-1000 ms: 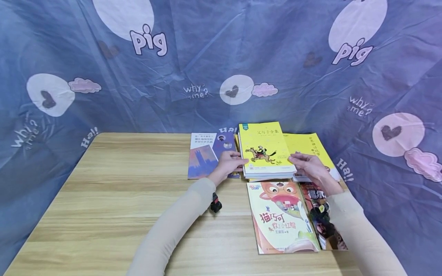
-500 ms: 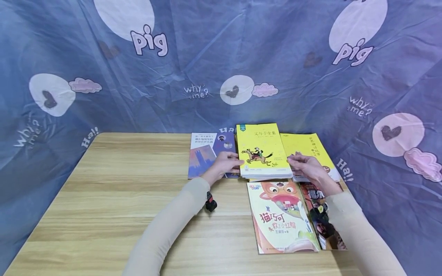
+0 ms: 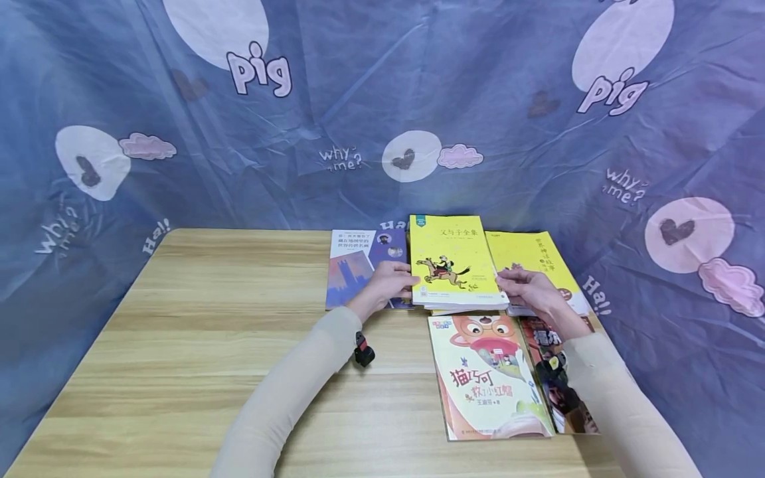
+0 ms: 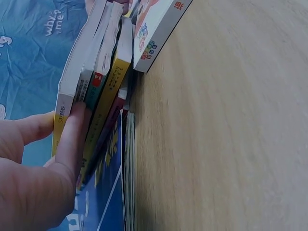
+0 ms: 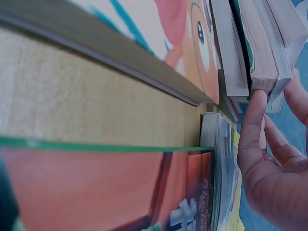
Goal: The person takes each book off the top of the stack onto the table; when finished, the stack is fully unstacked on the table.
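Observation:
In the head view a stack of books stands at the back of the table, topped by a yellow book (image 3: pixel 451 259) with a horse and riders on its cover. On the stack's left side my left hand (image 3: pixel 387 285) holds its edge. In the left wrist view the thumb is at the yellow cover's edge and a finger (image 4: pixel 72 130) presses the spines. From the right my right hand (image 3: pixel 532 287) holds the opposite edge. A finger (image 5: pixel 253 118) meets a lower book's corner in the right wrist view. Some spines in the stack sit unevenly.
A purple-blue book (image 3: pixel 349 275) lies left of the stack, another yellow book (image 3: pixel 526 255) to its right. In front are a fox-faced picture book (image 3: pixel 493 382) and a dark-covered book (image 3: pixel 558 392). A blue printed cloth (image 3: pixel 335 99) hangs behind the wooden table (image 3: pixel 209 345).
The yellow book has come down and slightly left, and less of the book edges shows beneath it. Both hands moved with it, then it shifted barely since half a second ago.

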